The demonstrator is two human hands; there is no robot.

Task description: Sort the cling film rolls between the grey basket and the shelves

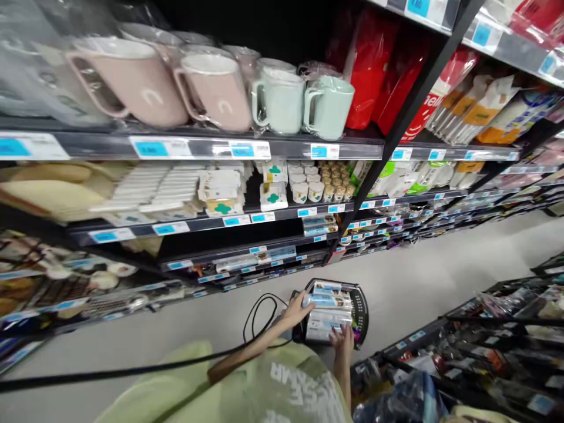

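Observation:
A dark shopping basket (362,311) is on the floor in front of me, filled with long blue-and-white wrapped rolls laid side by side. My left hand (301,305) is closed around the left end of a blue-and-white roll (331,302) on top of the basket's load. At the basket's near side is my right hand (342,337), its fingers apart, beside the lower whitish rolls (324,329). Whether its fingertips touch those rolls I cannot tell. A small purple and green item (355,328) shows at the basket's right side.
Store shelves (282,226) run along the left with cups (282,97), paper goods and similar rolls (319,225) on a low shelf. Another packed shelf (462,346) stands at the right. Between them runs a grey floor aisle (423,276). A black cable (251,317) loops near my left arm.

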